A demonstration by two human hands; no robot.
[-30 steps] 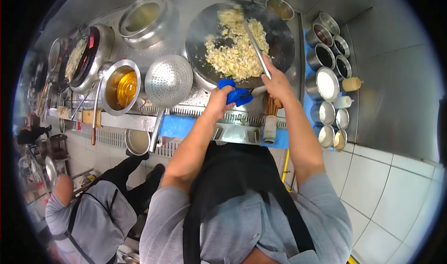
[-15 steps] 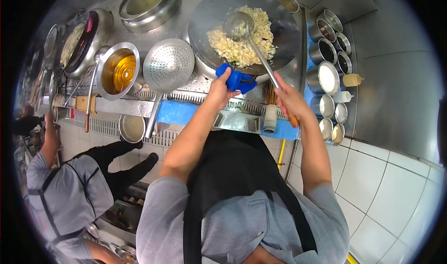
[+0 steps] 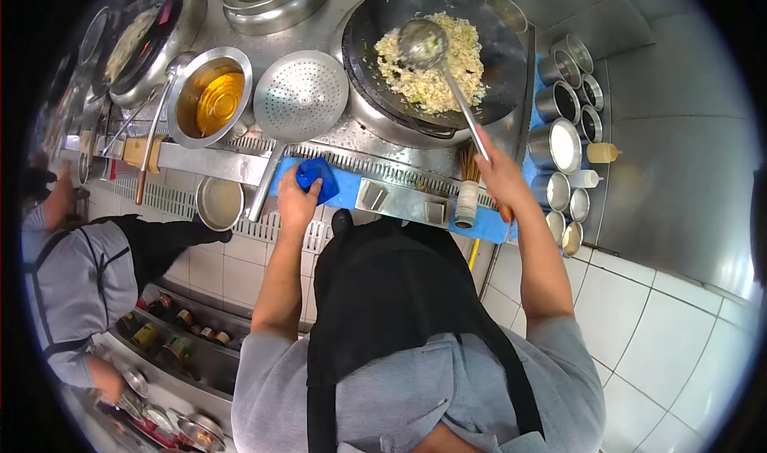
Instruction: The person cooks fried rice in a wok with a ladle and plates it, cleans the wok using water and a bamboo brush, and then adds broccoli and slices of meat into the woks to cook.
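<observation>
My right hand is closed round the handle of a metal ladle. The ladle's bowl rests on the fried rice in a large black wok. Lower left of the wok, my left hand grips a bunched blue cloth at the blue-covered front edge of the counter, apart from the wok's near handle. Between that cloth and the wok lies a perforated skimmer. A bamboo brush stands close to the left of my right hand.
A pot of amber liquid and a lidded-looking steel pot stand left of the wok. Steel containers and squeeze bottles line the right side. A co-worker is at the far left.
My left hand has left the wok's near handle and moved down and left with the blue cloth. The ladle has moved over the rice. The co-worker has shifted further left in view.
</observation>
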